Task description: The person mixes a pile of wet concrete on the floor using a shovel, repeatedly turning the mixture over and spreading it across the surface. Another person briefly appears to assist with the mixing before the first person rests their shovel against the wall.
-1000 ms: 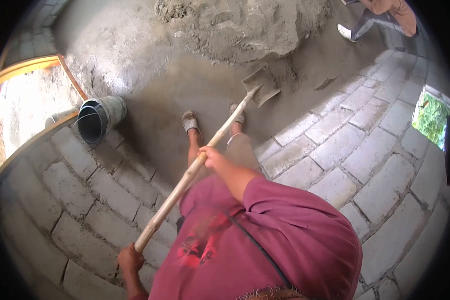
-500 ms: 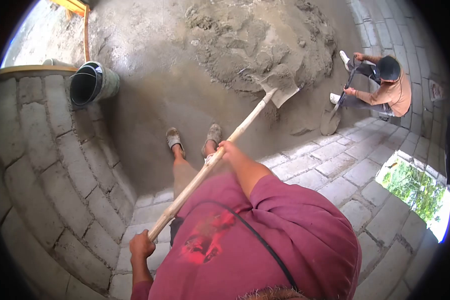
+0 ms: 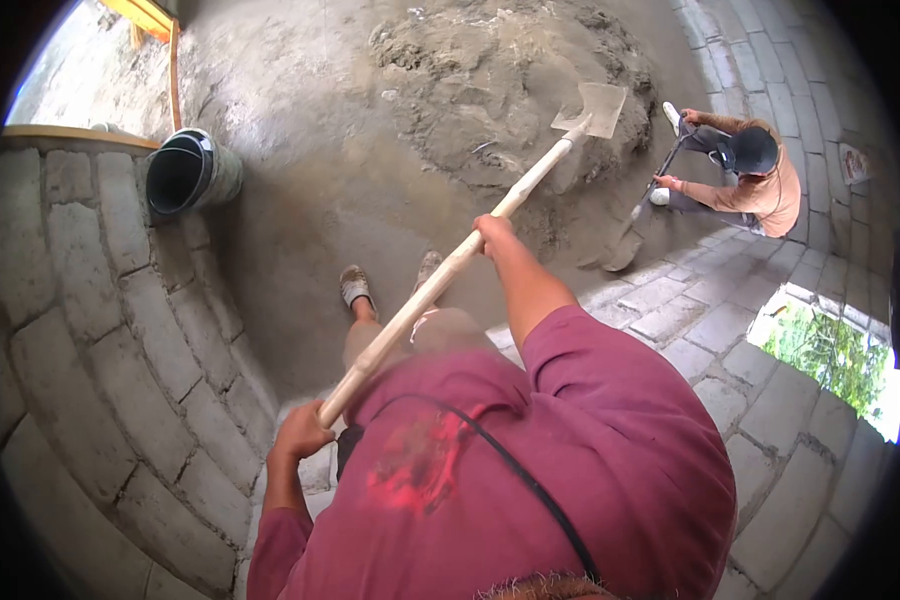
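Observation:
A shovel with a long pale wooden handle (image 3: 425, 290) slants across the head view from lower left to upper right. My left hand (image 3: 303, 432) is closed round the handle's near end, by my hip. Farther up the shaft, my right hand (image 3: 492, 232) grips it with the arm stretched forward. The shovel's metal blade (image 3: 602, 108) is over the right side of a heap of wet grey mortar (image 3: 490, 90). Its face looks pale, with no lump of mortar visible on it.
At right, another person (image 3: 760, 175) bends over with a second shovel (image 3: 625, 250), its blade low by the heap's edge. A dark bucket (image 3: 192, 172) stands at left beside a block wall (image 3: 90, 300). A window opening (image 3: 830, 350) shows foliage at right.
My shovel has moved forward and up, both hands along with it. Mortar that lay on its blade is gone from it. The other person's shovel has shifted left.

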Action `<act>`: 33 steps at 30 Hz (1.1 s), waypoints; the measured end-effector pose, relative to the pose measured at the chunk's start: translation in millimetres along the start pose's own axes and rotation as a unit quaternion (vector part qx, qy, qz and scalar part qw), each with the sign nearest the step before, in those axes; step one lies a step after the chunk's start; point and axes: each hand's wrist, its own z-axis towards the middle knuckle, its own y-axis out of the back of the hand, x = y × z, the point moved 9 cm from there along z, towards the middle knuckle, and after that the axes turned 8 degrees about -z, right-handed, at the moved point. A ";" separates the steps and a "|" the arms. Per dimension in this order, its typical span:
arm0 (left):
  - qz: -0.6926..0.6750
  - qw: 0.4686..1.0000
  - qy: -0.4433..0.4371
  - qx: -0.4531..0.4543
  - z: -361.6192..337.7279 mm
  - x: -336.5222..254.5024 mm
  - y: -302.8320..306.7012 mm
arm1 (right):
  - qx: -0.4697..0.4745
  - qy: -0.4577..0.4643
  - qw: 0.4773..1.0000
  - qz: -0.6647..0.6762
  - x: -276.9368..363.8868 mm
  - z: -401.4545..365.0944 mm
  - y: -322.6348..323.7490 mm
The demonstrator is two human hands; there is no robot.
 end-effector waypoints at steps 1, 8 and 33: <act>0.038 0.999 0.015 -0.018 -7.3 7.9 13.8 | 0.028 -0.024 0.999 0.040 -16.4 -3.1 -11.0; 0.247 0.957 0.139 -0.058 -84.4 104.7 101.9 | 0.189 -0.181 0.929 0.260 -149.1 -69.9 -151.1; 0.356 0.900 0.241 -0.073 -101.7 -78.8 15.9 | 0.240 -0.359 0.858 0.276 -253.0 -14.9 -75.8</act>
